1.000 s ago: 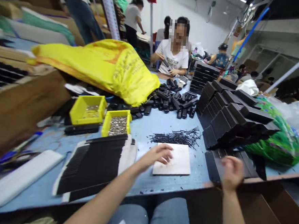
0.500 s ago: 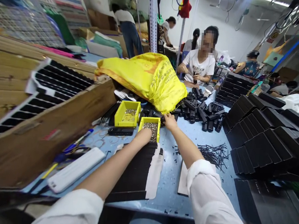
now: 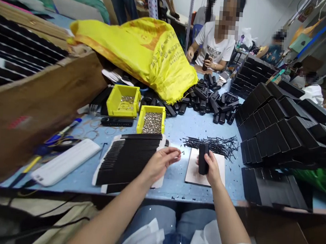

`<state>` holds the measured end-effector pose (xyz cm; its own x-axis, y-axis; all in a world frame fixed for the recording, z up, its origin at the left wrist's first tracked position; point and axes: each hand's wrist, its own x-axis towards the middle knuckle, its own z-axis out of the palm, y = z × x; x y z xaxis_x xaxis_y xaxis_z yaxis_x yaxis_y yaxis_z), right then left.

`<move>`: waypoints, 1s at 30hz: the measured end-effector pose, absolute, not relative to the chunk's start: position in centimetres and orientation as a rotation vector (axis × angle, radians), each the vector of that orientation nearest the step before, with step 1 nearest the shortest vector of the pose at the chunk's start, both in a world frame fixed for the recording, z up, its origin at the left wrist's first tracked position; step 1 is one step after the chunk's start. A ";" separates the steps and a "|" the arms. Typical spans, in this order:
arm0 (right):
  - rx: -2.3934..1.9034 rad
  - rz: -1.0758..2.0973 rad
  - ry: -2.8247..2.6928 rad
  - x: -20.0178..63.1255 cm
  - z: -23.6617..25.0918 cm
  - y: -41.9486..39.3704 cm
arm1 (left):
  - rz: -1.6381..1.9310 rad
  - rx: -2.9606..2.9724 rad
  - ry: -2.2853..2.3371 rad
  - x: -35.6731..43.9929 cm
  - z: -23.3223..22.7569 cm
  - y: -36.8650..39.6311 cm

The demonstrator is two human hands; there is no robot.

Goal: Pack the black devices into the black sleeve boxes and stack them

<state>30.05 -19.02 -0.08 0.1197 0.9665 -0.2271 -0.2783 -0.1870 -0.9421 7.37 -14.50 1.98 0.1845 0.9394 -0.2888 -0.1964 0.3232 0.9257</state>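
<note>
My right hand (image 3: 211, 168) grips a small black plastic block (image 3: 203, 158), held upright over a pale square board (image 3: 194, 170) on the blue table. My left hand (image 3: 161, 161) hovers just left of it above the table, thumb and fingertips pinched together; whether something tiny sits between them I cannot tell. Directly below the left hand lies a fanned stack of black strips on white backing (image 3: 127, 158). A pile of thin black pins (image 3: 214, 143) lies just beyond the board.
Two yellow bins (image 3: 150, 122) of small metal parts stand behind the strips. A heap of black blocks (image 3: 209, 99), a yellow sack (image 3: 145, 50) and stacked black boxes (image 3: 280, 126) ring the table. A person (image 3: 215, 44) sits opposite. A cardboard box (image 3: 42, 91) stands at left.
Both hands have pulled back from the yellow bin and the black heap to the near edge. My right hand now holds a black block over the board.
</note>
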 end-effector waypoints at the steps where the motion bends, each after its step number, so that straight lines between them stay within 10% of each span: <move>1: -1.085 1.366 -0.767 29.2 1.0 -19.2 | 0.987 0.761 1.012 8.4 1.7 -16.5; 21: -0.888 0.961 -0.475 25.0 2.9 -20.8 | 1.119 1.304 1.229 10.6 -0.1 -22.9; 30: -1.440 0.847 -1.125 33.3 -3.6 -20.8 | 0.183 2.448 1.715 -5.8 -2.4 -22.2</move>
<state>33.28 -20.77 -3.62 0.3016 0.9505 0.0753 0.1906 0.0173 -0.9815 -5.78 -22.24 -2.41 0.3398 0.9404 0.0153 0.9225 -0.3364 0.1894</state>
